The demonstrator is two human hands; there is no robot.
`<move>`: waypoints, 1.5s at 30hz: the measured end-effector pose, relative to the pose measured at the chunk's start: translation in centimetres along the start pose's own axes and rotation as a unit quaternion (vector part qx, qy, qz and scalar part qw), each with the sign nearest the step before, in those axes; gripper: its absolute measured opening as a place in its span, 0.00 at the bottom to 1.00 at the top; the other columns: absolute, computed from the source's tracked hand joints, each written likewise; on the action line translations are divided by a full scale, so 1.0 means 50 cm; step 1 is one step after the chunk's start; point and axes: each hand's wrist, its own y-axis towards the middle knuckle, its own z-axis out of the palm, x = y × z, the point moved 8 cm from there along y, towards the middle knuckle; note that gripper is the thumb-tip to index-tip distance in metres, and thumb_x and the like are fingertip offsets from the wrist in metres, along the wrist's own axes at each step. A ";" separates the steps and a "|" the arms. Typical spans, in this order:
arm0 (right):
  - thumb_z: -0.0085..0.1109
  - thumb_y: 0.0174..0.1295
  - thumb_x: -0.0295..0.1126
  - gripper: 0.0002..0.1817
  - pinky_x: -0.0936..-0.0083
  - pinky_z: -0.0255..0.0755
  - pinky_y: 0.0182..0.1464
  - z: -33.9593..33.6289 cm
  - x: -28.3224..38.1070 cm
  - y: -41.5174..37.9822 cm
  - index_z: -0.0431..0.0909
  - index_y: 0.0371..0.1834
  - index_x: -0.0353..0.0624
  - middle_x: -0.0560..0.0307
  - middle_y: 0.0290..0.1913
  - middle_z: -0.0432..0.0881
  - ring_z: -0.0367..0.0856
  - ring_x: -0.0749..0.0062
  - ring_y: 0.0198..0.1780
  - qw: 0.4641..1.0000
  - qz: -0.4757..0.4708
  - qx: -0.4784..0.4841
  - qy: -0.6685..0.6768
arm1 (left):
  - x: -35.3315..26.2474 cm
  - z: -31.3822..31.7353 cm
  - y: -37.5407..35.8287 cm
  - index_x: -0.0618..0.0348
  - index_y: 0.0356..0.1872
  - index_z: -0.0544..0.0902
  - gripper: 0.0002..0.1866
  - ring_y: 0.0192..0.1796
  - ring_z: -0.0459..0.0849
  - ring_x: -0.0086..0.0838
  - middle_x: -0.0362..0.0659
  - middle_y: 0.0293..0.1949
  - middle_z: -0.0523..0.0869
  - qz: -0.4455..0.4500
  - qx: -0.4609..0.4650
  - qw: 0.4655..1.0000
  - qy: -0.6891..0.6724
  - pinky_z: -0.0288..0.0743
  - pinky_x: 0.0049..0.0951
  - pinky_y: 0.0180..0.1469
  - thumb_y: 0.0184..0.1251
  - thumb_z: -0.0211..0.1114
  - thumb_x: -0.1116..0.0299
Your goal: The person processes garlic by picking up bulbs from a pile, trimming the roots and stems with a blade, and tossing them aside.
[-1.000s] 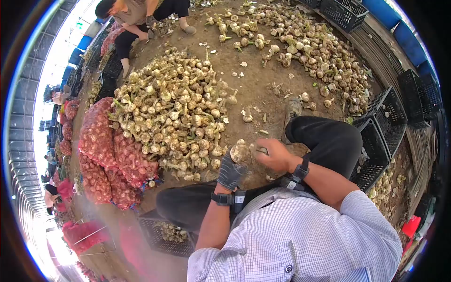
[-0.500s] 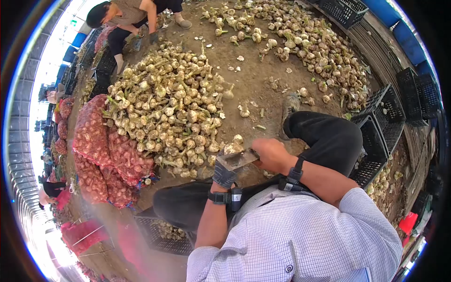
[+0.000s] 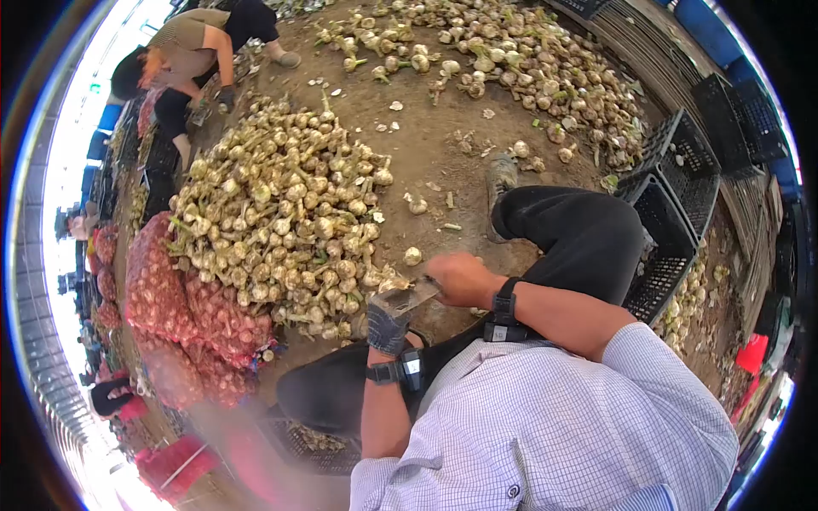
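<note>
My right hand [image 3: 465,279] is bare and closed around the handle of a broad-bladed knife [image 3: 411,297]. The flat blade reaches left, across the top of my left hand [image 3: 388,329], which wears a grey glove. My left fingers are curled and mostly hidden by the blade. A garlic bulb [image 3: 391,282] shows just past the blade and seems to be in my left hand. Beyond my hands lies a large heap of garlic bulbs with stems [image 3: 281,204]. One loose garlic bulb [image 3: 412,255] rests on the soil near the knife.
Red mesh sacks [image 3: 217,315] full of garlic stand left of the heap. Black crates [image 3: 660,255] stand at my right, and another crate [image 3: 319,451] holding bulbs is by my left leg. A co-worker [image 3: 183,64] bends over at the upper left. More garlic [image 3: 545,68] lies farther off.
The view has shifted, so the heap and sacks sit lower and further left. My hands and the knife remain together, with the blade still over my left hand. The co-worker bends lower.
</note>
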 end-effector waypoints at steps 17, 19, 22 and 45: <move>0.61 0.46 0.38 0.15 0.55 0.76 0.41 0.089 -0.250 -0.065 0.85 0.28 0.36 0.37 0.31 0.83 0.82 0.43 0.36 0.951 0.247 0.177 -0.067 | -0.077 -0.054 0.012 0.55 0.52 0.76 0.17 0.46 0.81 0.41 0.48 0.44 0.82 0.169 -0.121 0.959 0.194 0.74 0.42 0.47 0.65 0.59 0.62; 0.60 0.48 0.39 0.16 0.54 0.76 0.41 0.084 -0.238 -0.051 0.83 0.27 0.33 0.35 0.31 0.82 0.82 0.42 0.35 0.956 0.255 0.143 -0.026 | -0.040 -0.082 0.055 0.58 0.62 0.68 0.26 0.55 0.77 0.42 0.48 0.54 0.78 0.129 -0.133 0.978 0.095 0.70 0.45 0.58 0.68 0.57 0.54; 0.58 0.52 0.39 0.17 0.54 0.74 0.42 0.070 -0.243 -0.053 0.83 0.30 0.32 0.35 0.32 0.82 0.80 0.40 0.36 0.941 0.308 0.138 0.019 | -0.052 -0.064 0.216 0.58 0.69 0.62 0.33 0.62 0.74 0.42 0.50 0.62 0.73 -0.055 -0.024 0.893 -0.445 0.66 0.46 0.65 0.70 0.56 0.49; 0.57 0.53 0.38 0.20 0.57 0.75 0.43 0.024 -0.225 -0.026 0.81 0.38 0.28 0.31 0.36 0.82 0.82 0.42 0.38 0.913 0.397 0.041 0.080 | 0.441 0.240 0.217 0.58 0.41 0.85 0.14 0.46 0.83 0.45 0.55 0.43 0.84 -0.217 0.220 0.926 0.219 0.76 0.43 0.47 0.60 0.55 0.65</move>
